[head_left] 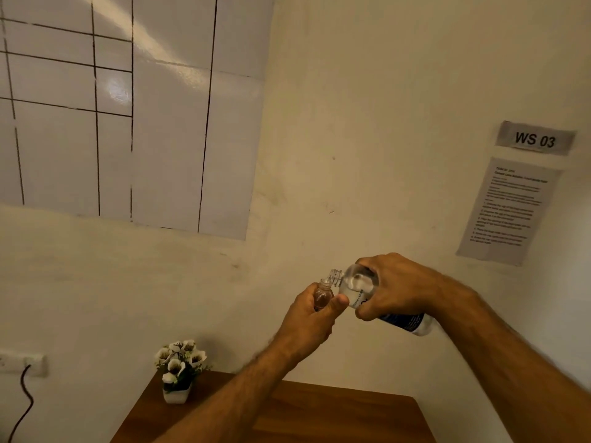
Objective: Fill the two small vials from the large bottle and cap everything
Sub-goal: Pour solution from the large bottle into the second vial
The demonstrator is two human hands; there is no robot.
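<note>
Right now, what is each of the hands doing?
Left hand: grips the small vial, uncapped.
Right hand: grips the large bottle, tilted with its open neck at the vial's mouth.

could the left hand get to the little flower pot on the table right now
Probably not at once. The left hand is raised above the table, its fingers gripping a small vial under the tilted large bottle. The flower pot has open space around it.

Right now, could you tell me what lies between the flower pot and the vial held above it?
Nothing but bare wall separates the flower pot from the small vial gripped in the left hand, as the head view shows.
</note>
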